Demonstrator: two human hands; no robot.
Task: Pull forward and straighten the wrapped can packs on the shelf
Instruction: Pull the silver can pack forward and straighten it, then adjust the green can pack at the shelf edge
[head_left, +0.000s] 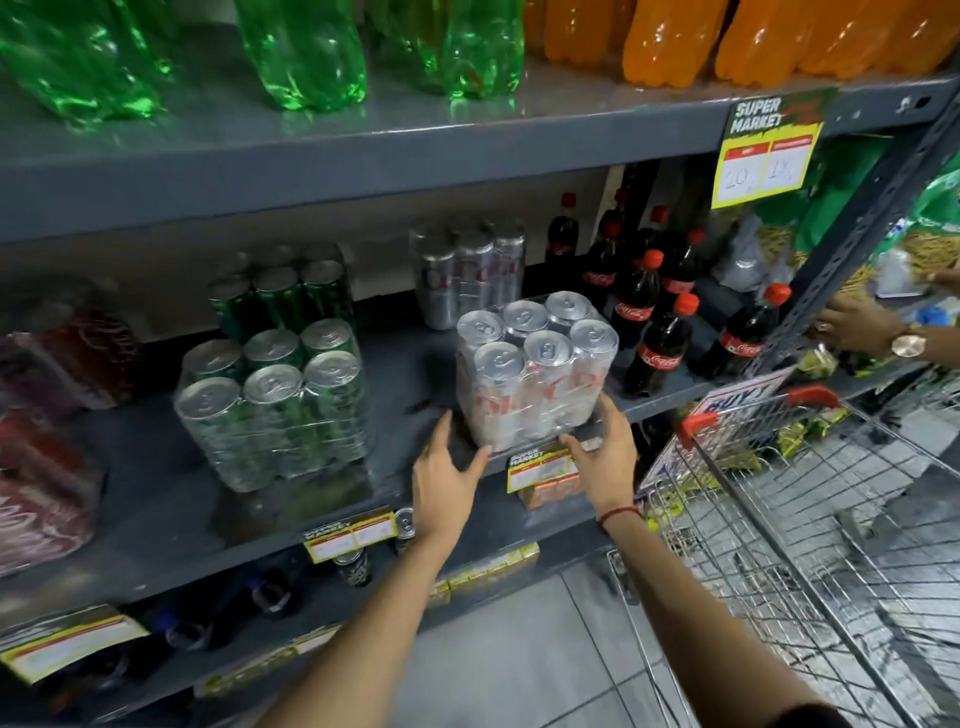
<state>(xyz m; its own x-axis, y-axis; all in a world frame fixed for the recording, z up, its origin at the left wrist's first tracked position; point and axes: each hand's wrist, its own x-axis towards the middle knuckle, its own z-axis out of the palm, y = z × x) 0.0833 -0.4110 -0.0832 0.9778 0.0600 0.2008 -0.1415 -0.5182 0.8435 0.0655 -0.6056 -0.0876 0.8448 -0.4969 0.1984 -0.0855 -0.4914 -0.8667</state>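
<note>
A wrapped pack of silver cans (535, 371) stands at the front edge of the grey middle shelf (171, 499), turned slightly askew. My left hand (449, 480) is at its lower left corner, fingers spread against the wrap. My right hand (605, 452) cups its lower right corner. A second silver pack (467, 273) stands further back. To the left a wrapped pack of green cans (275, 415) sits forward, with another green pack (283, 293) behind it. Red wrapped packs (47, 467) lie at the far left.
Cola bottles (654, 332) with red caps stand right of the silver pack. Green bottles (306, 52) and orange bottles (670, 41) fill the upper shelf. A wire trolley (810, 519) stands at my right. Another person's hand with a watch (862, 332) reaches into the neighbouring shelf.
</note>
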